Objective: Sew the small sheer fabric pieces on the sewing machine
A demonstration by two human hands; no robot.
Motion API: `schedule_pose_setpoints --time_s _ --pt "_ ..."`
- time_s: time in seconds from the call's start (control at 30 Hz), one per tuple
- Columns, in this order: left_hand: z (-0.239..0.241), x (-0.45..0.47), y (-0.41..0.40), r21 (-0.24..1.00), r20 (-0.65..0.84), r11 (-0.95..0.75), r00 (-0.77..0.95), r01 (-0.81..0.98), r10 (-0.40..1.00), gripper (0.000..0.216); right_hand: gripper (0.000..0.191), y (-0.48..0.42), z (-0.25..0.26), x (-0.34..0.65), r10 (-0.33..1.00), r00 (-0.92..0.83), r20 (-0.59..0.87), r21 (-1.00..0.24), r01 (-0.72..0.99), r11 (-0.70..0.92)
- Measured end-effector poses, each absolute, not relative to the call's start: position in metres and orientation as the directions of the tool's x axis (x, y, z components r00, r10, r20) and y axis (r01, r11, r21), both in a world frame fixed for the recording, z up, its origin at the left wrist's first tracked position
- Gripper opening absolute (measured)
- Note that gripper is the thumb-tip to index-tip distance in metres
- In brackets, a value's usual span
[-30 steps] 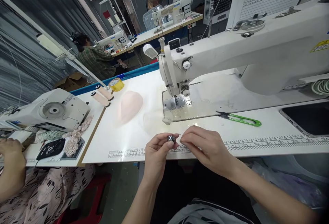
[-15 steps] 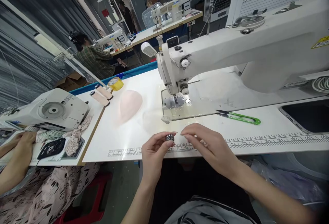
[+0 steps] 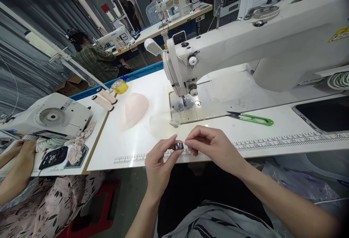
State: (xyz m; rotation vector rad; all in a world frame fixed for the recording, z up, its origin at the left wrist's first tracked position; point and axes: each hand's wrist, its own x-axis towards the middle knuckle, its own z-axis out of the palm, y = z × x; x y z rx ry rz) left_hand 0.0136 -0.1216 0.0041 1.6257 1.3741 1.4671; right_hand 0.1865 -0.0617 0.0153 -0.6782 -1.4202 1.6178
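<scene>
Your hands have slid a bit left along the table (image 3: 131, 139) edge since a moment ago, and your left hand (image 3: 159, 161) has tipped up, fingers more spread. You've got the bobbin (image 3: 179, 146) pinched in its fingertips, and your right hand (image 3: 215, 145) is closed narrow on the bobbin's other side too. It's held just above the ruler strip (image 3: 272, 144) at the front edge, near the needle plate (image 3: 182, 104). Green snips (image 3: 252, 119) lie off to the right, well apart.
</scene>
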Motion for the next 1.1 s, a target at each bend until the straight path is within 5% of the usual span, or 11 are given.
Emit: schedule_pose_setpoints --time_s 0.17,0.43,0.7,0.97,1.1 --pt "0.004 0.016 -0.119 0.933 0.318 -0.284 -0.137 0.223 0.938 0.019 0.017 -0.063 0.018 0.19 0.832 -0.542 0.12 -0.991 -0.12 0.065" --pt "0.001 0.013 -0.119 0.947 0.279 -0.251 -0.13 0.2 0.951 0.021 0.015 -0.059 0.018 0.201 0.797 -0.465 0.386 -0.84 0.179 0.512" --pt "0.001 0.015 -0.119 0.958 0.263 -0.234 -0.182 0.165 0.947 0.02 0.015 -0.06 0.016 0.201 0.725 -0.544 0.421 -0.786 0.179 0.591" --pt "0.001 0.019 -0.118 0.967 0.226 -0.196 -0.194 0.162 0.954 0.016 0.022 -0.071 0.008 0.199 0.516 -0.663 0.542 -0.459 0.281 0.843" --pt "0.005 0.018 -0.117 0.978 0.191 -0.169 -0.194 0.123 0.962 0.015 0.02 -0.07 0.014 0.205 0.548 -0.659 0.515 -0.549 0.237 0.801"
